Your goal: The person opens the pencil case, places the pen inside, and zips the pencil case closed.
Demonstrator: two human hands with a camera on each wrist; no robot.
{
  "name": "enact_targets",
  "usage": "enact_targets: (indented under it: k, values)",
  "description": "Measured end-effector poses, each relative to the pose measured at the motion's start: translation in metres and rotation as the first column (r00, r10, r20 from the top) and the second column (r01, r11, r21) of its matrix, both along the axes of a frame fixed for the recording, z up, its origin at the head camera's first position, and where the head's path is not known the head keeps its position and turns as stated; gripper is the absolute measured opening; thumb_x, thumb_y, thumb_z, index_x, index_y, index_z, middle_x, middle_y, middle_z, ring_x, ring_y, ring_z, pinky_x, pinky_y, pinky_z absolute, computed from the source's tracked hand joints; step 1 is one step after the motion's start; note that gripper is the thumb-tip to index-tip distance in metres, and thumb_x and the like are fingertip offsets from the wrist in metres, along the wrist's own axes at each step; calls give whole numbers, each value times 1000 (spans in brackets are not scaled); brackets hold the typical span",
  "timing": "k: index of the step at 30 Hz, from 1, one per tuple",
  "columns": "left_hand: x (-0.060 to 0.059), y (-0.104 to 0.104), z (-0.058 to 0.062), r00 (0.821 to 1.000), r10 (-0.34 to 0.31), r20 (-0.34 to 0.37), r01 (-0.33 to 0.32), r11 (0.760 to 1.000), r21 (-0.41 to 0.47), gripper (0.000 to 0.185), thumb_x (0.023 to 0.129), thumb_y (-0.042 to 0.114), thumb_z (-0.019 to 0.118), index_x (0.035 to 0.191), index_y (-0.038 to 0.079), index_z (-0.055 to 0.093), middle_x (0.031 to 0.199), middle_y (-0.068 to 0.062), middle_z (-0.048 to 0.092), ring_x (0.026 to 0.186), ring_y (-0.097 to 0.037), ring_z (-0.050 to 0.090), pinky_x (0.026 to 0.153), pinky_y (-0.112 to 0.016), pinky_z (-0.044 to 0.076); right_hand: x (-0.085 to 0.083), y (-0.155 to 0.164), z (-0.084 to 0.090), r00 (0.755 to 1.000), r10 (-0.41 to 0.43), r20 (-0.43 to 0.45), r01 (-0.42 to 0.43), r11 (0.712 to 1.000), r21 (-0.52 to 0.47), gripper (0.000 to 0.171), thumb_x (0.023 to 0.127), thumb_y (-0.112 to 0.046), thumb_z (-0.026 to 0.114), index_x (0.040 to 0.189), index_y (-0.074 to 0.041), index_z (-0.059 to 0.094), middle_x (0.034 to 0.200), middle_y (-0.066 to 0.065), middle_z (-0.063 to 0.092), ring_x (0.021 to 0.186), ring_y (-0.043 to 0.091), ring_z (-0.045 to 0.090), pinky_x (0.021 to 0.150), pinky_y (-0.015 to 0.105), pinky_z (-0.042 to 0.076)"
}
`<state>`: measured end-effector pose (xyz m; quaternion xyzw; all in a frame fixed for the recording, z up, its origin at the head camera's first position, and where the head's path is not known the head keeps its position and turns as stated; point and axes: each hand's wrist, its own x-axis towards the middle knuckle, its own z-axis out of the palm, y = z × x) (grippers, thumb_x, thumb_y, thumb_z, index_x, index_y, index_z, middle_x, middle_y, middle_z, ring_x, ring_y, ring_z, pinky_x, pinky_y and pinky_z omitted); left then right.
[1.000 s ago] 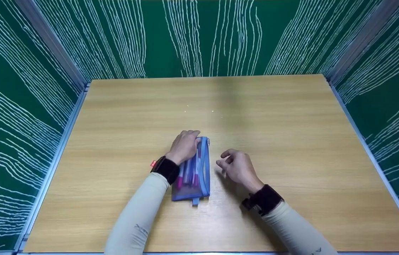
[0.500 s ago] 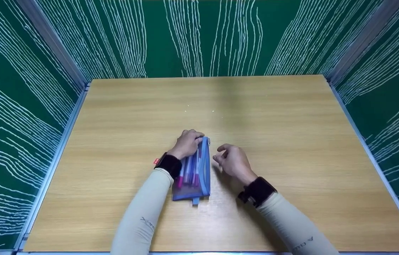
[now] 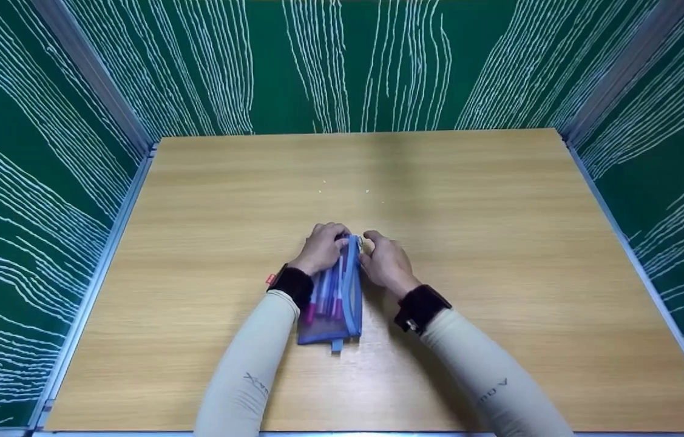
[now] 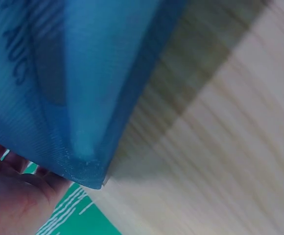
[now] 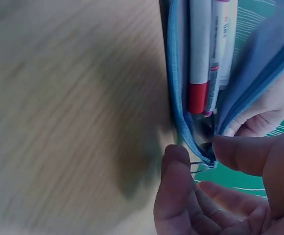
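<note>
The blue mesh pencil pouch with pens inside point(image 3: 334, 294) lies near the middle of the light wooden table point(image 3: 499, 255), and its long axis runs from the person's body away toward the far edge. The left hand point(image 3: 319, 247) holds the far end of the pouch with curled fingers from the left side. The right hand point(image 3: 383, 261) is just beside the same far end on the right, and its fingertips point(image 5: 178, 156) close narrowly at the small zipper pull point(image 5: 201, 166), so both hands meet at the far corner.

One pencil case point(image 3: 334, 297), several pens point(image 3: 325, 290), two hands point(image 3: 354, 255).
</note>
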<state>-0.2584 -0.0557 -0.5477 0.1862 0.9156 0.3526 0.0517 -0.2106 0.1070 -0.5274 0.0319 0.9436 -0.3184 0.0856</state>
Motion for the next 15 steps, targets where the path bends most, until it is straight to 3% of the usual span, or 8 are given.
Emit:
enact_targets:
  k: [6, 10, 15]
  values:
    - [0, 1, 0, 1000, 5, -1, -5, 1000, 11, 14, 101, 12, 61, 108, 4, 71, 117, -14, 70, 119, -35, 55, 104, -49, 42, -8, -7, -5, 1000, 12, -14, -12, 1000, 23, 51, 98, -23, 67, 148, -20, 55, 134, 18, 65, 111, 36, 65, 92, 50, 52]
    - [-1, 1, 1, 1000, 9, -2, -9, 1000, 16, 13, 100, 13, 63, 106, 5, 71, 115, -13, 71, 118, -35, 56, 104, -47, 42, -11, -9, -7, 999, 4, -41, -2, 999, 36, 43, 98, -25, 69, 140, -17, 63, 131, 17, 67, 113, 37, 66, 92, 50, 52]
    - [0, 1, 3, 1000, 28, 9, -28, 1000, 10, 12, 100, 14, 64, 103, 6, 72, 108, -11, 71, 113, -32, 58, 100, -46, 45, -13, -12, -10, 996, -2, -84, 8, 997, 79, 31, 97, -22, 70, 126, -12, 68, 117, 18, 71, 103, 36, 68, 84, 50, 54]
